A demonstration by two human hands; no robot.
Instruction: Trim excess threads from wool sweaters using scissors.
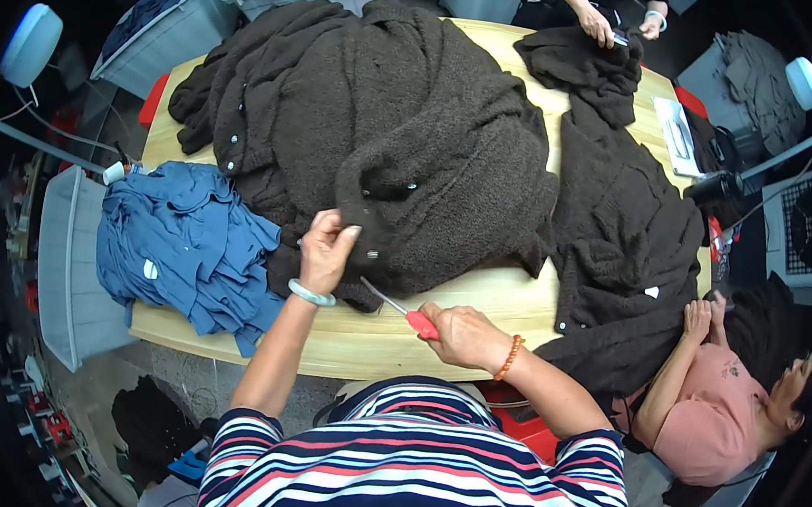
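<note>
A large heap of dark brown knit cardigans (417, 111) with small shiny buttons covers the middle of the wooden table (361, 345). My left hand (326, 255), with a pale bangle at the wrist, pinches the edge of a cardigan at the heap's near side. Closed around a red handle, my right hand (468, 338) holds a red-handled tool (419, 324) with a slim metal end. That end points up and left toward the cloth below my left hand, seemingly just short of it. Whether the tool has one blade or two cannot be made out.
Blue garments (187, 246) lie piled at the left. More dark knitwear (624, 213) spreads along the right, where a person in pink (713, 411) works. Across the table, another person's hands (596, 25) handle dark cloth. Grey bins (81, 266) and lamps (31, 45) flank the table.
</note>
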